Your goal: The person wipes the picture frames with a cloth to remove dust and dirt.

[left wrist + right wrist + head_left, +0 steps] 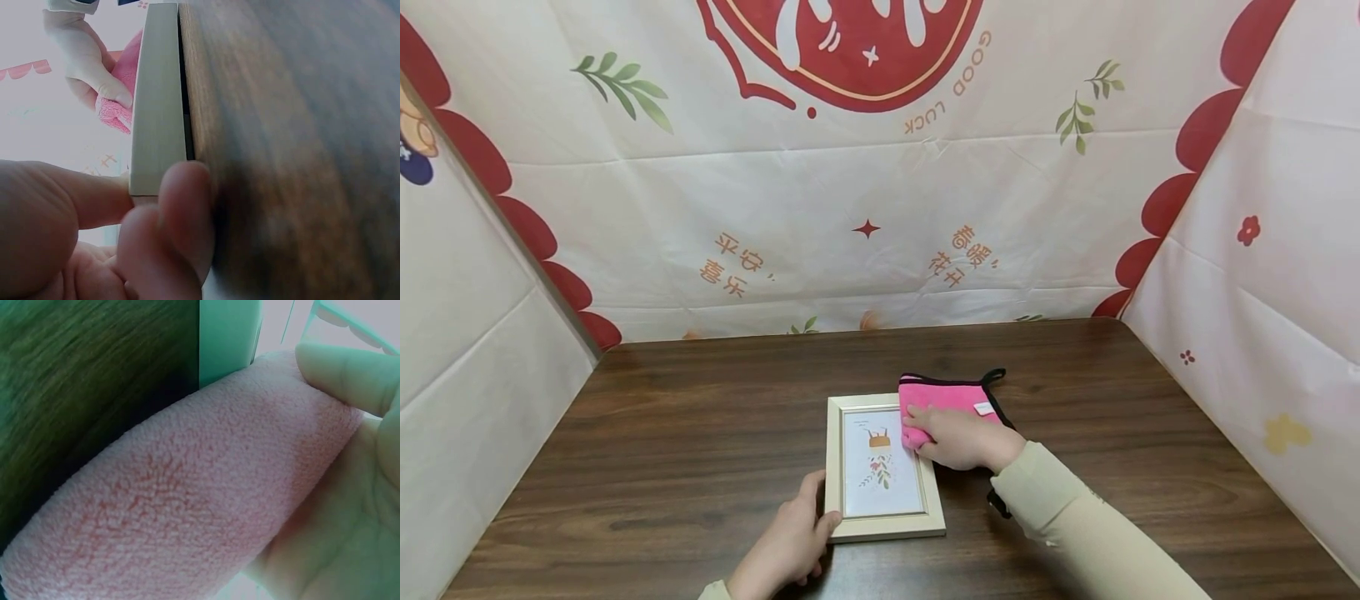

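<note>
A cream picture frame (834, 467) lies face up on the table, with a small flower print (883, 492) inside it, upside down in the head view. My left hand (793, 533) grips its lower left corner, thumb on the front border and fingers at the side; the left wrist view shows the frame's edge (156, 100) between thumb and fingers. With my right hand (962, 439) I hold a pink cloth (942, 397) with black trim over the frame's upper right part, hiding that corner. Up close in the right wrist view, the fluffy cloth (181, 494) bulges below the thumb.
The dark wood table (700, 433) runs back to a white printed curtain (820, 200), with similar cloth walls at left and right. A black strap (997, 503) shows at the right wrist. A black loop (994, 375) sticks out from the cloth's far corner.
</note>
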Available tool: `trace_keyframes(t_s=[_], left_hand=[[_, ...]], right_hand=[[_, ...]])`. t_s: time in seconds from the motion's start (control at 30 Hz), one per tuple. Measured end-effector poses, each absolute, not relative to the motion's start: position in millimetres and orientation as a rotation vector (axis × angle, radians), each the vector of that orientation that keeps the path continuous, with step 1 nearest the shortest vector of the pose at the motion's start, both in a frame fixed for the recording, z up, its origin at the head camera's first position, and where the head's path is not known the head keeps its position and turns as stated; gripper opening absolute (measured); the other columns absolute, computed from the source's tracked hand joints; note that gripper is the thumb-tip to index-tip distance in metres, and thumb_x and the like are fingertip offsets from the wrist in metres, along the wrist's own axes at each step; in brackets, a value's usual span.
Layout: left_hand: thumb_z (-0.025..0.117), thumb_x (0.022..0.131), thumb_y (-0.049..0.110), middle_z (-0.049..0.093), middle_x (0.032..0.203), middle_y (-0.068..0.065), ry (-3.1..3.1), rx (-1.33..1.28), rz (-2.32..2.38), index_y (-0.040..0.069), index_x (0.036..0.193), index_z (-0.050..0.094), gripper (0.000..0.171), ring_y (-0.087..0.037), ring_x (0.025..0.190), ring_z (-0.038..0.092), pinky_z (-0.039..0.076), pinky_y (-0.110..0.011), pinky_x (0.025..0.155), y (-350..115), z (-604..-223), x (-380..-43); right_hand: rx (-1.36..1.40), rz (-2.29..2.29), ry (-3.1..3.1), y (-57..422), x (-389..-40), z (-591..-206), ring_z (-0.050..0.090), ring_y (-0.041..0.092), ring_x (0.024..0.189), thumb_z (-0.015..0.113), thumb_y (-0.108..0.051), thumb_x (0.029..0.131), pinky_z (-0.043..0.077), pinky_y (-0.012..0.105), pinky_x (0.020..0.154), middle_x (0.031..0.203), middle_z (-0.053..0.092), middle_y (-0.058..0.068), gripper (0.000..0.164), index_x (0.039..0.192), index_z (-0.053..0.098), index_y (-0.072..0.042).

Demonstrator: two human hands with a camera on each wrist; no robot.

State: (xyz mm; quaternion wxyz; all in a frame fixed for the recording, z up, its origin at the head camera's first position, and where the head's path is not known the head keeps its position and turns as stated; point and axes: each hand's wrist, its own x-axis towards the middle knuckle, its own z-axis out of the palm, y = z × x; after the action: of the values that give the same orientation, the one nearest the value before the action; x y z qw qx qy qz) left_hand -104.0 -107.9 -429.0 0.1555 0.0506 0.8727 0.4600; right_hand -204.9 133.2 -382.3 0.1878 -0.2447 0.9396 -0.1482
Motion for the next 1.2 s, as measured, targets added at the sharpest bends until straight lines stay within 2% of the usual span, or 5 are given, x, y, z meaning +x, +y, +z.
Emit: trace_keyframes(t_s=[1.2], left_hand=[[0.055, 0.095, 0.012, 0.050, 0.053, -0.007, 2.518, 0.141, 1.310, 0.004, 0.138, 0.029, 0.051, -0.011, 0.033, 0.047, 0.041, -0.029, 0.031, -108, -431, -104]], right_hand=[[-0.692, -0.423, 2.664, 136, -192, -385, 0.033, 0.024, 0.140, 0.059, -0.028, 0.093, 0.031, 0.045, 0.113, 0.151, 0.036, 0.004, 0.053, 0.142, 0.043, -0.015]])
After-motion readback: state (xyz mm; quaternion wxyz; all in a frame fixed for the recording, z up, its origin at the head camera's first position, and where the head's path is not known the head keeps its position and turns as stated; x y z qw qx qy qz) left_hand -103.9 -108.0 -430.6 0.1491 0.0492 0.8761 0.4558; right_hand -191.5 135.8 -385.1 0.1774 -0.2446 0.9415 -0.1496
